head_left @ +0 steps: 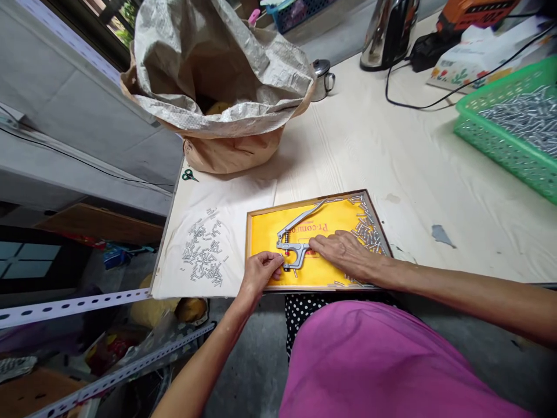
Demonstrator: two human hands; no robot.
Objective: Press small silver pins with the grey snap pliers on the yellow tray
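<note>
Grey snap-fastener pliers (298, 251) lie in a shallow wooden-edged tray (307, 203) with a yellow bottom, their upper handle spread wide from the lower one. My right hand (346, 251) is closed around the end of the lower handle, its fingers partly hidden. Beside the jaws, my left hand (263, 270) has thumb and forefinger pinched together; what sits between them is too small to make out. Small metal pins (369, 232) are heaped along the tray's right side. One loose pin (295, 273) lies just below the pliers.
Many similar pins (204, 249) are scattered on white cloth left of the tray. Small green scissors (190, 175) lie behind them. A large open sack (235, 145), metal cup (321, 81), kettle (387, 35), black cable (409, 107) and green basket (491, 145) of metal pieces stand farther back.
</note>
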